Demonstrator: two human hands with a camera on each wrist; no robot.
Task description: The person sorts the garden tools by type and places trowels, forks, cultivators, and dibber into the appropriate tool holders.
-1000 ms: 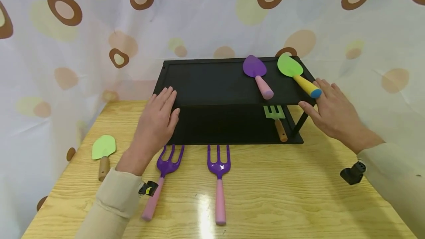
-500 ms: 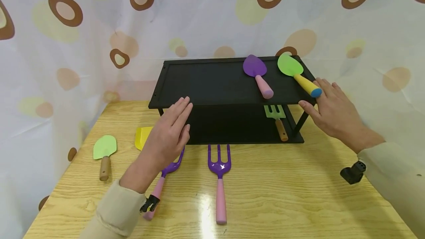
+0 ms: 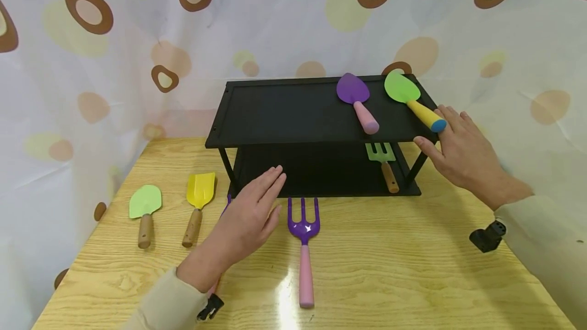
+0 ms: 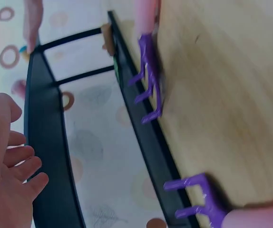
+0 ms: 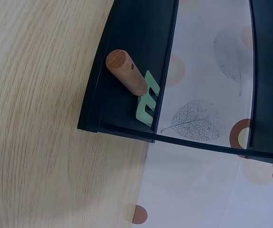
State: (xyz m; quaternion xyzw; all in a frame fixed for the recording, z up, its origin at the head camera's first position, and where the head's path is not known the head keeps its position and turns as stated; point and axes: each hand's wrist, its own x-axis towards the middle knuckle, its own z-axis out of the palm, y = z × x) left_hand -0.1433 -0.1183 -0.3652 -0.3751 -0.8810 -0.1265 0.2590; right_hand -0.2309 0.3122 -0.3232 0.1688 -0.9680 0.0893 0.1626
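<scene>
My left hand (image 3: pixel 249 218), fingers straight and holding nothing, hovers in front of the black two-tier rack (image 3: pixel 275 116). It covers most of one purple garden fork (image 4: pixel 216 207), whose pink handle pokes out below the wrist. Another purple garden fork (image 3: pixel 304 230) lies to its right, tines toward the rack. My right hand (image 3: pixel 468 154) rests against the rack's right edge, fingers extended and thumb at the front corner. Beside those fingers, a green trowel (image 3: pixel 401 87) with a yellow handle lies on the top tier, near a purple trowel (image 3: pixel 353 89) with a pink handle.
On the lower tier lies a green hand fork (image 5: pixel 148 102) with a wooden handle. Left of the rack, a yellow shovel (image 3: pixel 201 190) and a pale green trowel (image 3: pixel 145 201) lie on the wooden table (image 3: pixel 390 258). A patterned curtain (image 3: pixel 284 29) hangs behind.
My left hand has left the rack's left edge and moved right and toward me, uncovering the yellow shovel and the rack's left leg. My right hand stays at the right edge.
</scene>
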